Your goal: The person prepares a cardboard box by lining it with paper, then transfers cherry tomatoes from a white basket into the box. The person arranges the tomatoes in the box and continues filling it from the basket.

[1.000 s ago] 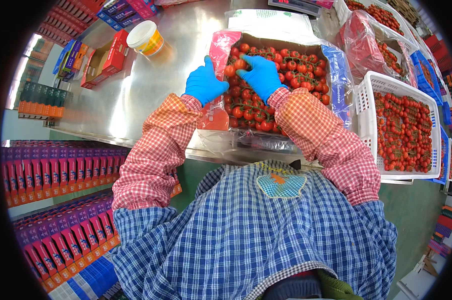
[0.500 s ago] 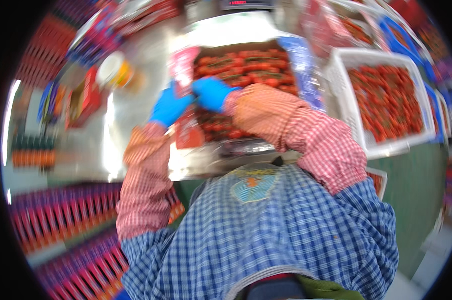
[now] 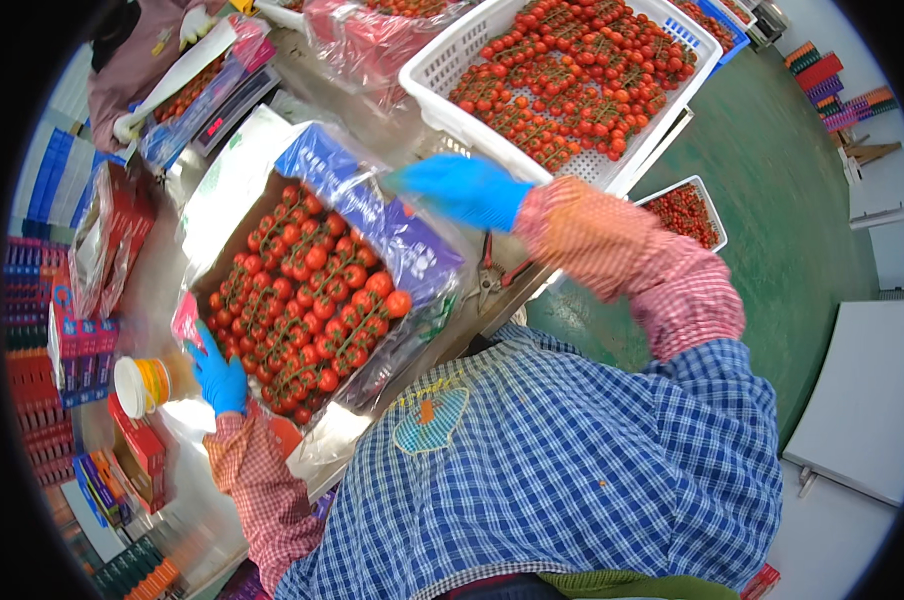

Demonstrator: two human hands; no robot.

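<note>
Since half a second ago, swung the right hand [image 3: 462, 192] away from the left hand [image 3: 220, 378], across the cardboard box [image 3: 257, 205]. Now poised with the right, blue-gloved and motion-blurred, by the blue-purple flap [image 3: 322, 165] and near the white perforated crate [image 3: 472, 125] of vine tomatoes [image 3: 582, 85]; cannot tell whether gripping anything. Stationed with the left, also blue-gloved, at the pink flap [image 3: 185, 318] opposite, fingers extended; cannot tell if pinching that flap. Between both hands, on the metal table [image 3: 187, 450], the box, filled with cherry tomatoes [image 3: 302, 290] on the vine. Nearby, red-handled pruning shears [image 3: 490, 277] and a white-lidded tub [image 3: 144, 387].
</note>
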